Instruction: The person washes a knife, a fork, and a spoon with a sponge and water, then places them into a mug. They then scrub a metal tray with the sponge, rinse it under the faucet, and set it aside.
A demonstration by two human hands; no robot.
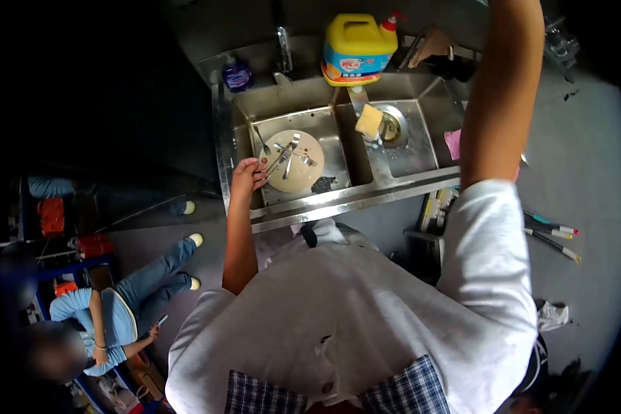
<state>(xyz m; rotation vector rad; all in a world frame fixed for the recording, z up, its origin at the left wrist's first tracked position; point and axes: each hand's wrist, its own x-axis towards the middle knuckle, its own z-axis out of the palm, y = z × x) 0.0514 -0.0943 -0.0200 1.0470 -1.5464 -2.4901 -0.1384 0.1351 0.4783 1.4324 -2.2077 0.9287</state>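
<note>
The left hand (247,178), left of centre, has partly curled fingers at the edge of a plate (301,182) of cutlery (291,157) in the sink (335,141), its grip indeterminable, while the right hand lies beyond the upper frame edge.

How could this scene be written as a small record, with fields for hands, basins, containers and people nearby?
Left hand: at the plate's left rim; its grip is unclear
Right hand: out of view; the right forearm reaches past the top edge
Left basin: plate with several metal utensils
Right basin: yellow sponge at the drain's left edge
Containers: yellow jug, purple bottle, behind the basins
Nearby: another person, holding a phone
</note>
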